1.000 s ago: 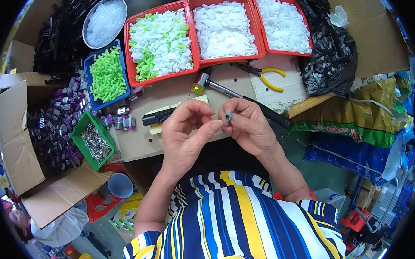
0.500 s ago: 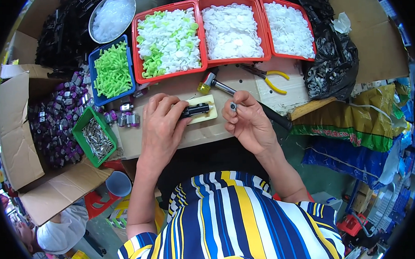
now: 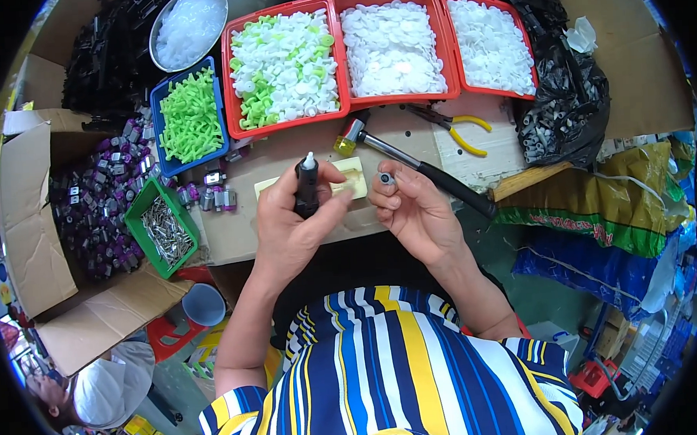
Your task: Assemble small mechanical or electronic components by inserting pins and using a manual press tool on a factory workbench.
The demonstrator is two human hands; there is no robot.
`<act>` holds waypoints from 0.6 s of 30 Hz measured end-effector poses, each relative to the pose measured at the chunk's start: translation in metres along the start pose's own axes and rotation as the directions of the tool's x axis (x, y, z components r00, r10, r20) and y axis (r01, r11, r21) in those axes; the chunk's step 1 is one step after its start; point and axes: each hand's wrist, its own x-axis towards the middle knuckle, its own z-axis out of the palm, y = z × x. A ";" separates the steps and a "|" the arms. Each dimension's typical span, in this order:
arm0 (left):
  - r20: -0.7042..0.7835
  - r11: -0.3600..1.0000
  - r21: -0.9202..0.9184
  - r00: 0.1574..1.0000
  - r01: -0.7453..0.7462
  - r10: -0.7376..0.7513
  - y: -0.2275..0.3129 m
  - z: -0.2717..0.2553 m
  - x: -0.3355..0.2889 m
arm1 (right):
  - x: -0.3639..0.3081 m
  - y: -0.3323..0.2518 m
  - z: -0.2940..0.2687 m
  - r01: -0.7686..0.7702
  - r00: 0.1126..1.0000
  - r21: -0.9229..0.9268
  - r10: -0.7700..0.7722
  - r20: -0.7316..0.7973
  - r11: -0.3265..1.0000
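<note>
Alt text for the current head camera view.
A person's left hand holds a white-tipped black part and the right hand a small gray tube, over a workbench with a hammer, pliers and trays of plastic pieces.

Left hand (image 3: 287, 229) curls in a grip — right hand (image 3: 420, 213) pinches nearby.

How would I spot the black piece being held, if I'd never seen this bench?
Start at the three red trays, then look below the leftmost one to the left hand. That hand holds the black piece. Its whitish tip sets it apart from the small grey tube in the right hand.
</note>
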 end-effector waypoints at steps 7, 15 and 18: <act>0.147 0.970 -0.228 0.988 0.078 -0.045 0.003 0.013 0.009 | -0.002 0.005 0.004 -0.033 0.999 0.031 0.034 -0.028 0.999; 0.148 0.962 -0.267 0.989 0.059 -0.019 0.006 0.011 0.009 | -0.003 0.009 0.008 -0.083 0.996 0.057 0.084 -0.018 0.995; 0.148 0.938 -0.336 0.988 0.081 -0.033 0.006 0.011 0.007 | -0.003 0.010 0.009 -0.056 0.998 0.013 0.056 -0.004 0.998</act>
